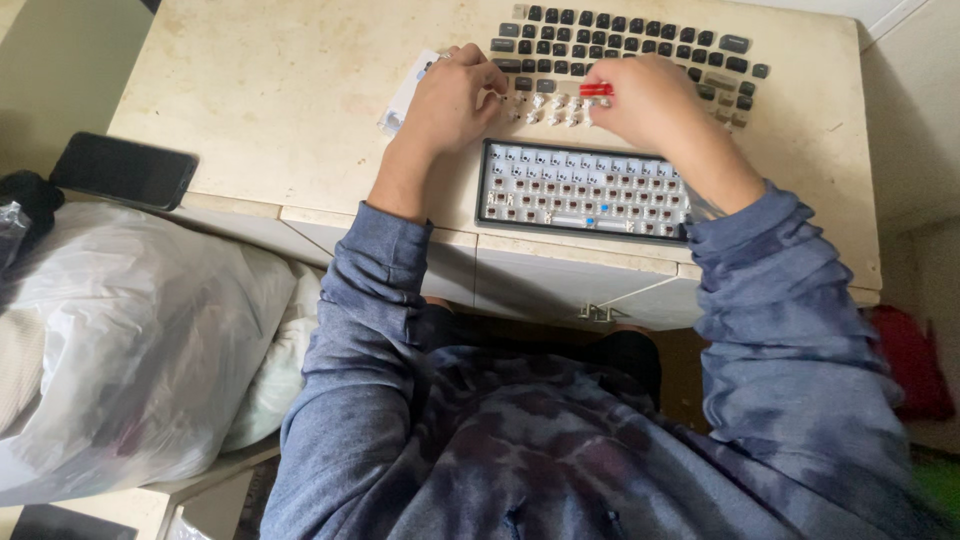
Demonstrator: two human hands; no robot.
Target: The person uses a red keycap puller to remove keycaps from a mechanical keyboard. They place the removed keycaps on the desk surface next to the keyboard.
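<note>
Switches (550, 108) half hidden by hands; red puller (596, 89) gripped.

Single head-worn camera, looking steeply down from above wearer's chest, facing forward over pale surface (280, 90); close range, both hands near frame top, torso filling bottom; no second view.

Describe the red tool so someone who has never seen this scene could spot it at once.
On the beige desk, look above the bare keyboard base, among the loose dark keycaps. The right hand pinches the small red tool at its fingertips. It is the only bright red thing on the desk.
</note>
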